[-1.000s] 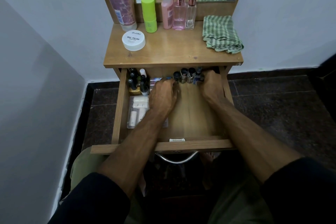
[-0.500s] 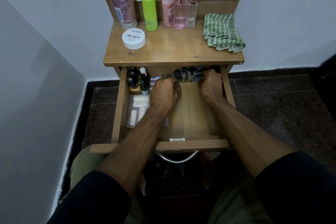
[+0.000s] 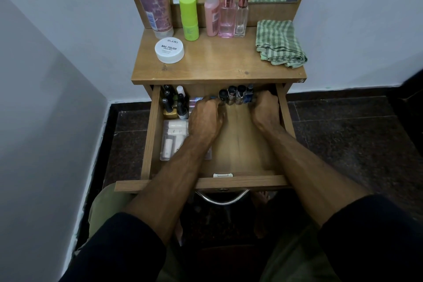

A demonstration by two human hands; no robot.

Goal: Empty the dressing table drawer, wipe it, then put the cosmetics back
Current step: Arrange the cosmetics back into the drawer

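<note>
Seen from above, an open wooden drawer slides out toward the viewer beneath a small dressing table. Two bare forearms reach into it from six o'clock.

At the back of the drawer, near twelve o'clock, a short row of small bottles stands upright, side by side, caps up — the row runs from nine to three o'clock, crosswise to the arms. The left hand sits at the row's nine o'clock end, the right hand at its three o'clock end, so the bottles lie between the two hands and just beyond the knuckles. Both hands have curled fingers pointing away from the viewer. The fingertips are hidden behind the knuckles, so I cannot tell whether either hand actually grips a bottle or only presses against the row.

Both hands look about equally close to the row. Judging by this, the likely move is to squeeze the row from both ends and lift it out together.

More cosmetics wait at the drawer's ten o'clock corner: dark-capped bottles, and nearer the viewer a clear packet. On the tabletop at two o'clock lies a folded green checked cloth.
</note>
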